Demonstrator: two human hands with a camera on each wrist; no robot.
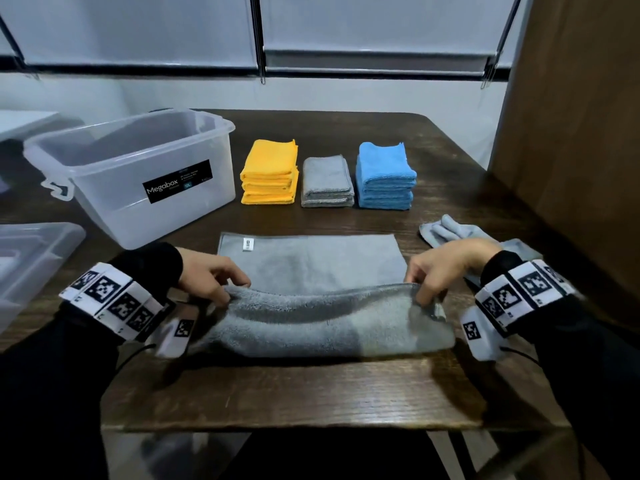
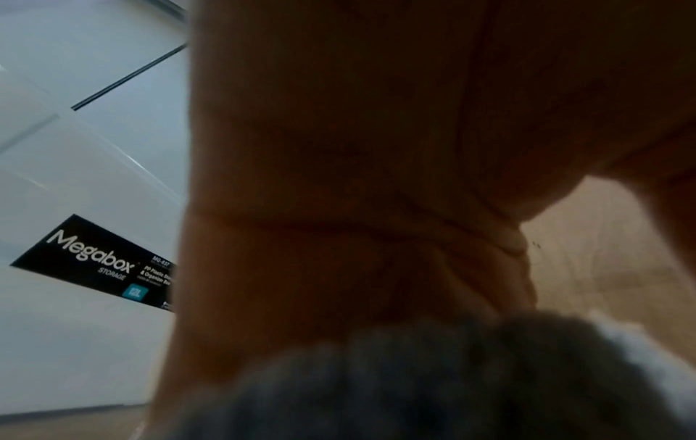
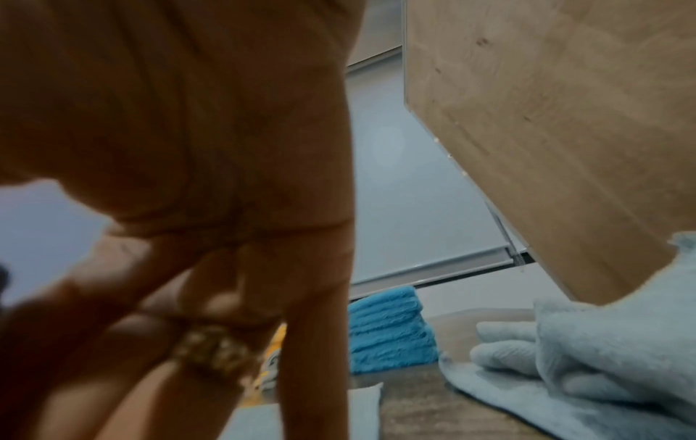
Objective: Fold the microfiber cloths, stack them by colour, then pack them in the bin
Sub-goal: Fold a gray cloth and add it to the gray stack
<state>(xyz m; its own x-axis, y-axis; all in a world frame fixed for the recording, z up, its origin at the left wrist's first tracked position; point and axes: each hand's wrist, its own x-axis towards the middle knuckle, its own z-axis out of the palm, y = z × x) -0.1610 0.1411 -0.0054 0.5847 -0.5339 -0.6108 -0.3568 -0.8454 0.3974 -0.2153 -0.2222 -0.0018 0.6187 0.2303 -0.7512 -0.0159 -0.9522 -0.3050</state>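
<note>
Cloth, grey, flat near the table's front edge, long axis running left to right between my hands. My left hand pinches the near-left corner; my right hand pinches the near-right corner. Both have the near hem lifted and curling over toward the far edge, so the near half rides as a soft roll above the flat far half. A small white tag marks the cloth's far-left corner.

Judgement: first fold in hand, near hem to far hem. The move runs straight away from me, across the short axis. Each hand is level with its own corner, neither nearer, so both must travel together or the hem lands skewed.

Toward the far edge: orange stack, grey stack, blue stack in a row, just apart. Clear bin at the far-left, nothing visible inside. Another loose grey cloth lies crumpled at the right edge, not yet folded.
</note>
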